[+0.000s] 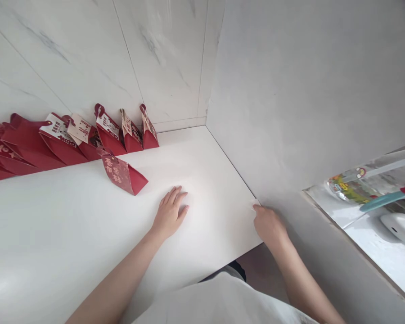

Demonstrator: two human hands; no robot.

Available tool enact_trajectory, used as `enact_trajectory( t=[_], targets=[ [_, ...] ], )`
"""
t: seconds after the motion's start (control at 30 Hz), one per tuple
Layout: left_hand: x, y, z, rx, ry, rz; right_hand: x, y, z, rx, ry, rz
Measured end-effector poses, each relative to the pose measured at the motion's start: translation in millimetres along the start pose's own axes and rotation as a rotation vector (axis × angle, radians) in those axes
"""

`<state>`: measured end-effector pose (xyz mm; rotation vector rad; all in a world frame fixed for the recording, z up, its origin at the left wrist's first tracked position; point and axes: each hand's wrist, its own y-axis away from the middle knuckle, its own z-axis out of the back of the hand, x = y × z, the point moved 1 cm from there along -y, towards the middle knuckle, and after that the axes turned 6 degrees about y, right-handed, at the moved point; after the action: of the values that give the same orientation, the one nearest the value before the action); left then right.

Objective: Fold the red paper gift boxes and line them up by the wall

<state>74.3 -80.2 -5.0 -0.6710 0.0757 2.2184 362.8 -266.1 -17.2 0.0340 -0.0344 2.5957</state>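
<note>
My left hand (169,212) lies flat on the white table (70,225), fingers stretched out and holding nothing. Nearest to it is a red gift box (123,174) lying tipped over on the table, apart from the hand. My right hand (268,225) is at the table's right front corner by the wall, fingers curled and pinched on the corner edge; whether anything is between them is hidden.
A row of several red gift boxes with tags (108,132) stands along the marble back wall. A grey wall (290,112) closes the right side. Lower right, a ledge (367,252) holds a printed plastic packet (351,186) and a white object (400,227).
</note>
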Motion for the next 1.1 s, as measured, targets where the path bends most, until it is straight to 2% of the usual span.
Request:
enact_trajectory(
  t=[0.07,0.13,0.2,0.23,0.3,0.43,0.6,0.77,0.9,1.1],
  targets=[
    [-7,2,-0.7,0.025,-0.021,-0.047,7,-20,15,0.003,-0.018,-0.026],
    [-21,5,-1.3,0.125,-0.010,-0.166,22,-50,29,-0.168,-0.029,0.025],
    [-37,11,-2.3,0.281,0.039,-0.324,39,-83,31,-0.286,-0.054,0.149],
    [-46,15,-2.8,0.360,0.070,-0.397,47,-98,27,-0.285,-0.050,0.218],
    [-60,23,-4.3,0.484,0.135,-0.505,57,-121,11,-0.173,-0.045,0.336],
    [-74,32,-7.9,0.592,0.233,-0.579,54,-134,-21,-0.103,-0.100,0.377],
    [-74,31,-8.9,0.600,0.252,-0.581,42,-118,-20,-0.119,-0.149,0.336],
    [-72,28,-8.0,0.562,0.236,-0.579,29,-88,-14,-0.057,-0.195,0.262],
    [-73,30,-8.5,0.540,0.226,-0.583,9,-44,-16,-0.038,-0.185,0.232],
    [-72,32,-11.9,0.501,0.193,-0.590,-18,45,-14,-0.095,-0.169,0.149]
  ],
)
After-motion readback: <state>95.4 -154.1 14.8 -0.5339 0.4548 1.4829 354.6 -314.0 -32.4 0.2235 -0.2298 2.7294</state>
